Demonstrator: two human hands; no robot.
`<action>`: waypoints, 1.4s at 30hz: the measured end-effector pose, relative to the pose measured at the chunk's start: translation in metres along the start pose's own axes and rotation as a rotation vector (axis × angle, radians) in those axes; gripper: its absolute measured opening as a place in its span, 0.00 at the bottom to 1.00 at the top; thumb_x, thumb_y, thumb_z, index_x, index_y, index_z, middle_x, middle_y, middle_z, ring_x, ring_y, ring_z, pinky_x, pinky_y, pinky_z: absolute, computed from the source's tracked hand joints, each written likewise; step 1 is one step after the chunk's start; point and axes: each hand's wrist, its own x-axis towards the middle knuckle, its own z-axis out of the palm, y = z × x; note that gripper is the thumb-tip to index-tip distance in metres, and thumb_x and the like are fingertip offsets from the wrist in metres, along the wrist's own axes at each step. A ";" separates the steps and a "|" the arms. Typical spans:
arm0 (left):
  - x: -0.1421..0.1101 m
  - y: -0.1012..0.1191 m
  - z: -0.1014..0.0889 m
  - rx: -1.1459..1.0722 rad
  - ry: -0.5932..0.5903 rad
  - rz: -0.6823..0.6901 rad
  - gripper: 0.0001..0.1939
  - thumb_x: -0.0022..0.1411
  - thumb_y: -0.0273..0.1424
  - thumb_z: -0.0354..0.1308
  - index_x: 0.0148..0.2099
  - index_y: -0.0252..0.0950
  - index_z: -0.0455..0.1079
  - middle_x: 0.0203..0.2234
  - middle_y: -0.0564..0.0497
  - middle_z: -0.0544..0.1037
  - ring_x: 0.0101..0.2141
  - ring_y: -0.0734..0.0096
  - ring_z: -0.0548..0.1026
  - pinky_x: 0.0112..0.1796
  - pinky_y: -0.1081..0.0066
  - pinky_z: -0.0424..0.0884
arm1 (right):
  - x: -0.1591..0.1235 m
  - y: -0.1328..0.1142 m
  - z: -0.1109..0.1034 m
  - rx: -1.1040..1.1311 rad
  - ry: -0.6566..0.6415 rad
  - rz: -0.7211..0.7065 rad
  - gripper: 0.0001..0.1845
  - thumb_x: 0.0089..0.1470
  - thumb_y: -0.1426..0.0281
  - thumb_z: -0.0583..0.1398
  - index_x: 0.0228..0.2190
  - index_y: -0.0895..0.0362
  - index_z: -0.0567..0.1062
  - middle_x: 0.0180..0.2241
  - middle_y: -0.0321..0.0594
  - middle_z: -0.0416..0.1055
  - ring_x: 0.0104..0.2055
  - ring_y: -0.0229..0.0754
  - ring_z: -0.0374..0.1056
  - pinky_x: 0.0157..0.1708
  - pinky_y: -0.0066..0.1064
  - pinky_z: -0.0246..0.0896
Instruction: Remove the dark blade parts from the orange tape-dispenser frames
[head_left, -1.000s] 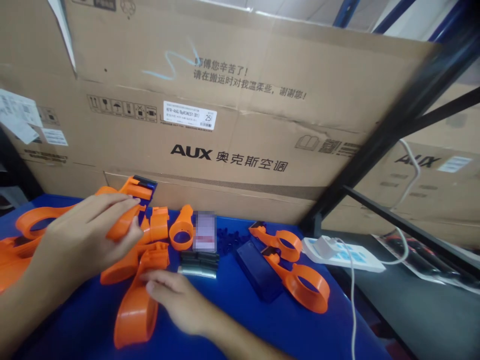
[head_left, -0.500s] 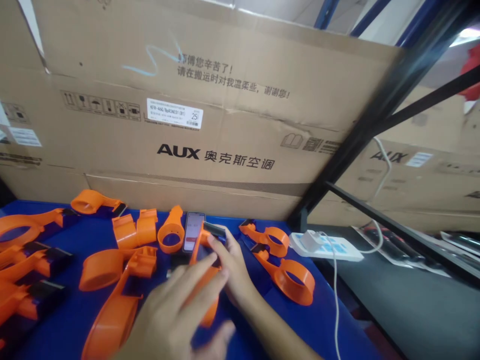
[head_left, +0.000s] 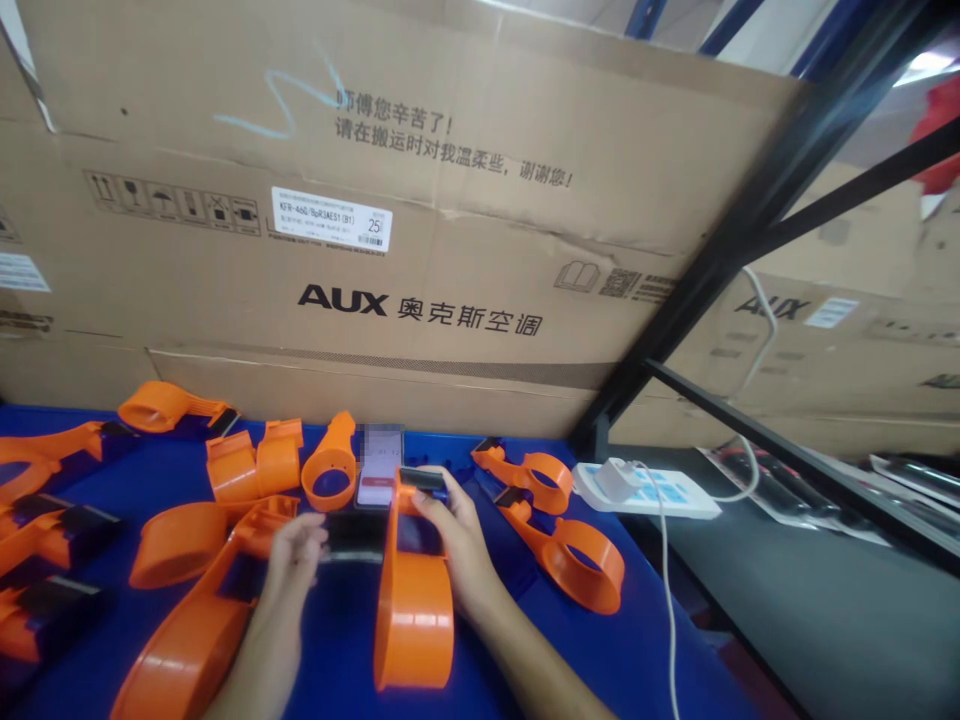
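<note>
My right hand (head_left: pixel 454 535) grips an orange tape dispenser (head_left: pixel 414 620) by its upper end, near the dark cutter part. The dispenser's wide ring hangs toward me, with no tape roll on it. My left hand (head_left: pixel 294 555) is apart from that dispenser, its fingers curled in at the left end of a dark, shiny object (head_left: pixel 352 537). Whether the fingers pinch something small there is hidden. Just behind, a phone (head_left: pixel 381 470) with a lit screen stands against the carton. Beside my left forearm lies another orange dispenser (head_left: pixel 184 640), partly covered by it.
Several more orange dispensers lie on the blue surface (head_left: pixel 480 690), including one at the right (head_left: pixel 585 565) and one at the far left (head_left: pixel 49 535). A large carton (head_left: pixel 465 390) walls off the back. A power strip (head_left: pixel 675 495) with white cables sits beside a black rack post (head_left: pixel 660 330).
My left hand has come off the dispenser and moved left and away from me, toward the dark object. The dispenser in my right hand now shows upright and unobstructed. The view shifted slightly.
</note>
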 end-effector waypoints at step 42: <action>-0.004 0.007 0.036 -0.202 -0.094 -0.255 0.22 0.41 0.45 0.80 0.35 0.39 0.83 0.33 0.50 0.87 0.52 0.47 0.80 0.57 0.58 0.72 | -0.029 0.003 0.005 -0.598 -0.193 -0.027 0.21 0.67 0.61 0.57 0.22 0.53 0.62 0.18 0.29 0.60 0.21 0.35 0.56 0.23 0.27 0.49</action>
